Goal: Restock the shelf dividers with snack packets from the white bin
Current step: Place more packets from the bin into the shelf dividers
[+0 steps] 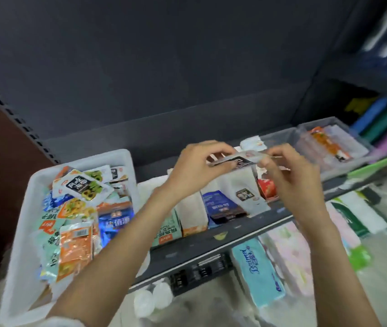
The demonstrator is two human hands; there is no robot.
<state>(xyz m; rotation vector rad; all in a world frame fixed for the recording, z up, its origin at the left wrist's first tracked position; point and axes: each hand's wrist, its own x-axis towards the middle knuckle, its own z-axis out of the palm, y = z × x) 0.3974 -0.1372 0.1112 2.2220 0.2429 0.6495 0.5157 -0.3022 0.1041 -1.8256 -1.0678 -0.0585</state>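
Above the shelf's middle lanes, left hand (195,166) and right hand (287,175) raised together, each pinching one end of a single snack packet (237,160) held flat and edge-on between them. Fingers curled round the packet on both sides; nothing else carried. Packet white with a dark printed panel, seemingly matching the white stack (244,194) directly beneath, though blur makes the print hard to read.

Below the hands, upright rows of packets between the shelf dividers (254,168): pale green, orange-trimmed, dark blue (220,206), white, then a red one (267,188). Further right, two clear trays (305,140), the far one holding an orange packet.

Off to the left on the same shelf, the white bin (126,159), heaped with mixed packets, so plenty left to sort.

Step in hand, by the look of it: squaring up one packet before slotting it. Next move likely calls for turning it upright, lowering it into the white lane behind the front packet without tipping its neighbours, then reaching back to the bin.
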